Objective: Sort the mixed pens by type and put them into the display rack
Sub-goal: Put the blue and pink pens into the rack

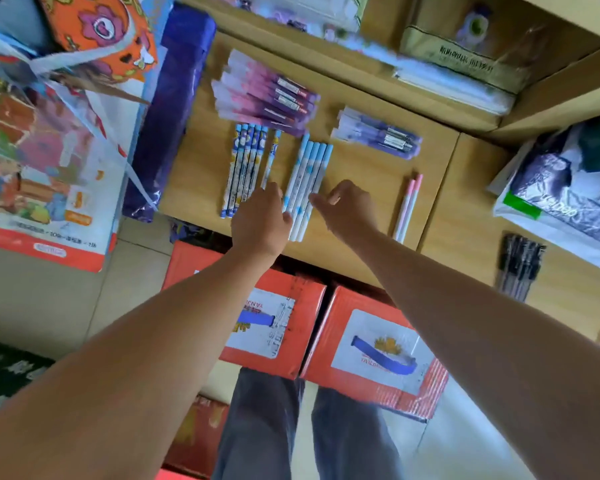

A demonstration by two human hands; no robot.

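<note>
Squaring up a sorted row was the step in hand, judging from the head camera, the only view there was. My left hand (260, 220) lay back-up with its fingers reaching flat onto the near ends of the light-blue pens (309, 181). My right hand (352, 209) sat just right of that row, fingers loosely bent, one fingertip against the outermost pen. Neither hand was clamped on anything that I could see.

The row of slim, smooth, round-barrelled sticks lay side by side in the middle of the wooden counter (368, 174). Just left of it lay the blue patterned pens (245, 168), glossy with printed wrap, and one stray of that kind (271, 157) lay apart from its fellows. Further off sat a fanned heap of pink-and-purple pens (264, 95) and, to its right, the purple pens (378, 133) with metal clips. Two pale pink pens (407, 206) lay near the right edge, and black pens (518, 268) lay well apart on the next counter.

I judged the sorting mostly done and the racking not yet begun; no display rack was plainly in sight. Next I would need to pinch the row together from both sides and lift it as one bundle. Smooth barrels would roll and slip apart if squeezed unevenly.
</note>
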